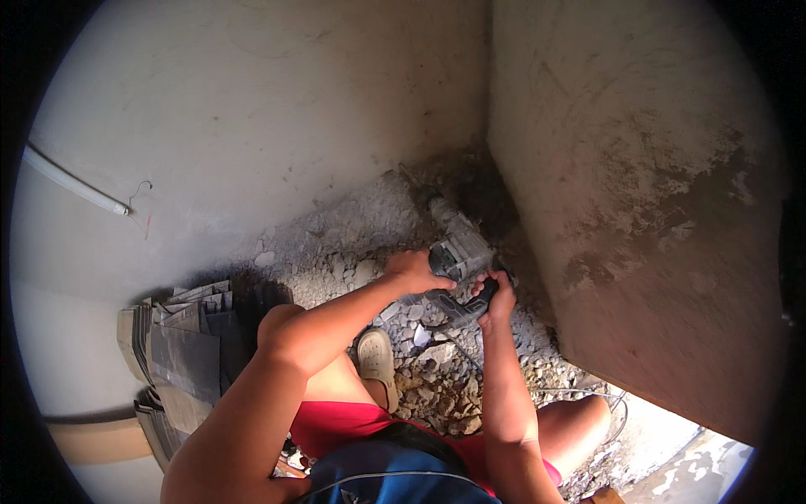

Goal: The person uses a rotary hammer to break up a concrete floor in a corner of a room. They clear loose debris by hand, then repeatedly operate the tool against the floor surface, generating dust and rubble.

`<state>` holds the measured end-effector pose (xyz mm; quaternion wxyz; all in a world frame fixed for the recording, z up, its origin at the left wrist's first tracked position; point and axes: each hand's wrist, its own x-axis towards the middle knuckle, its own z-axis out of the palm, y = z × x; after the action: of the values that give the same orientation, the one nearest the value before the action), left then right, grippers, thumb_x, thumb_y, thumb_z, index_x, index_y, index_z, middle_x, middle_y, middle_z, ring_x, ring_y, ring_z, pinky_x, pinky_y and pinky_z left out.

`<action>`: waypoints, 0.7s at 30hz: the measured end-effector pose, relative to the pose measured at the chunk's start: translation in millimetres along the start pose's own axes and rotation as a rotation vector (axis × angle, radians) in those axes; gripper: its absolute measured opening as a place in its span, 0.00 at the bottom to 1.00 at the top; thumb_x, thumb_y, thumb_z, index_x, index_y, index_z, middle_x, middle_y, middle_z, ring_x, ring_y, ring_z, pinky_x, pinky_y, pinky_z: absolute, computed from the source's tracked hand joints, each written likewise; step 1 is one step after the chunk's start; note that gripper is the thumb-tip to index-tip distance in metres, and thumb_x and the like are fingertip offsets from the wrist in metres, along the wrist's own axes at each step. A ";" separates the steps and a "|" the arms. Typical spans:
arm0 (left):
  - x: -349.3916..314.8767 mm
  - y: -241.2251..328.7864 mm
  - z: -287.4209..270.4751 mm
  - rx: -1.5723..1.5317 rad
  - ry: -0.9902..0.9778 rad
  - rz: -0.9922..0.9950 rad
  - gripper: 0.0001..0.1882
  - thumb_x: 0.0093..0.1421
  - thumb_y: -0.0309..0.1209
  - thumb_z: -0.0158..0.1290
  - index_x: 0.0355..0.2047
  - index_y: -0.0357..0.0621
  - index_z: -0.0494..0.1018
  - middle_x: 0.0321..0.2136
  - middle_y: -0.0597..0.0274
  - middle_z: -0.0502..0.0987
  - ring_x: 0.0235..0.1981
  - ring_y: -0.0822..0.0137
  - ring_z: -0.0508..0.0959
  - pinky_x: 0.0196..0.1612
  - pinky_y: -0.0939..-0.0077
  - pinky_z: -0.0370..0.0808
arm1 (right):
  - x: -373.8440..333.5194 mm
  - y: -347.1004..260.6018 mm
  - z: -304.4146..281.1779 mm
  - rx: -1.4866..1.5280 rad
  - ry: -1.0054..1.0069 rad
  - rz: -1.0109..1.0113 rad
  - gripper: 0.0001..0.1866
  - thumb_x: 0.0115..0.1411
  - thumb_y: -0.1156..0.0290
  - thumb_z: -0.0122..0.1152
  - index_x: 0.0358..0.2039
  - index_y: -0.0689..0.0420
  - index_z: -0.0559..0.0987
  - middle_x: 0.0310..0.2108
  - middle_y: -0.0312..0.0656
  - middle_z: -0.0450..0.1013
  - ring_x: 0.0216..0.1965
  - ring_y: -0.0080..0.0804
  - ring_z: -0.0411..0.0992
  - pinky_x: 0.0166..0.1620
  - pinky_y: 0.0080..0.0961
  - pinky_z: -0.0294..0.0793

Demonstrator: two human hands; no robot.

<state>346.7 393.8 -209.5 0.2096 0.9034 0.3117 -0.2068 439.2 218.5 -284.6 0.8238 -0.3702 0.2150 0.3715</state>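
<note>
A dusty grey demolition hammer (464,252) lies at a slant near the corner of two walls. Its nose and bit point away from me, up and left toward the foot of the far wall; dust and shadow blur the tip. My right hand (497,298) is wrapped round the black rear handle. On the left side of the hammer's body, my left hand (416,270) grips it with the thumb toward the motor end; part of the grip is hidden. Broken rubble (437,378) covers the floor under and around the tool.
Stacked grey tiles (185,353) lean by the left wall. A cable (621,412) loops over the floor at right. My foot in a beige clog (378,361) rests on rubble. A white tube (80,181) hangs on the left wall. The right wall (655,210) stands close.
</note>
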 end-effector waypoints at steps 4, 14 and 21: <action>12.1 0.0 10.6 0.017 -0.002 -0.012 0.57 0.37 0.73 0.65 0.54 0.33 0.75 0.42 0.41 0.83 0.47 0.46 0.84 0.50 0.56 0.79 | 19.1 4.6 -16.7 0.018 0.017 0.040 0.08 0.60 0.68 0.57 0.32 0.59 0.72 0.25 0.46 0.71 0.20 0.32 0.68 0.24 0.29 0.71; 27.5 1.7 23.2 -0.143 0.040 0.014 0.54 0.40 0.72 0.65 0.49 0.32 0.77 0.40 0.42 0.84 0.44 0.45 0.84 0.49 0.55 0.80 | 29.1 -24.3 -4.3 -0.150 0.005 -0.059 0.10 0.61 0.67 0.59 0.33 0.63 0.76 0.25 0.47 0.75 0.20 0.34 0.71 0.24 0.31 0.72; 32.8 3.6 27.5 -0.051 0.062 -0.009 0.52 0.40 0.72 0.64 0.49 0.34 0.77 0.40 0.41 0.84 0.45 0.45 0.84 0.50 0.56 0.80 | 37.9 -20.7 -10.7 -0.145 -0.011 -0.027 0.09 0.60 0.68 0.58 0.33 0.61 0.74 0.24 0.44 0.73 0.19 0.33 0.70 0.22 0.30 0.73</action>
<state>366.0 392.8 -247.9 0.2219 0.9023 0.3273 -0.1718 478.2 218.1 -305.9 0.8010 -0.4298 0.1779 0.3770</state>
